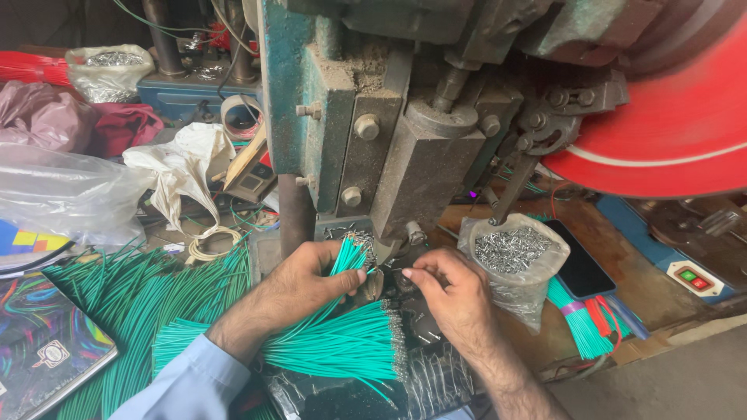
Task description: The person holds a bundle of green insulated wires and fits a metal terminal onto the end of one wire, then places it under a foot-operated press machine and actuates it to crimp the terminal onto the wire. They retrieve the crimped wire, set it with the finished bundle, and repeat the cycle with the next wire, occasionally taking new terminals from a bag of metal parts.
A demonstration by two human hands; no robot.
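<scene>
My left hand (299,281) grips a bundle of short green wires (348,254), their stripped ends pointing up at the base of a grimy press machine (405,155). My right hand (455,292) pinches the end of a single green wire at the die area just under the ram. A fanned bundle of green wires with metal tips (342,346) lies below my hands on clear plastic.
A clear bag of small metal terminals (513,257) stands right of my hands, with a dark phone (580,268) and a tied green wire bundle (583,327) beside it. A red flywheel (669,132) spins at upper right. Loose green wires (124,311), plastic bags and cloth crowd the left.
</scene>
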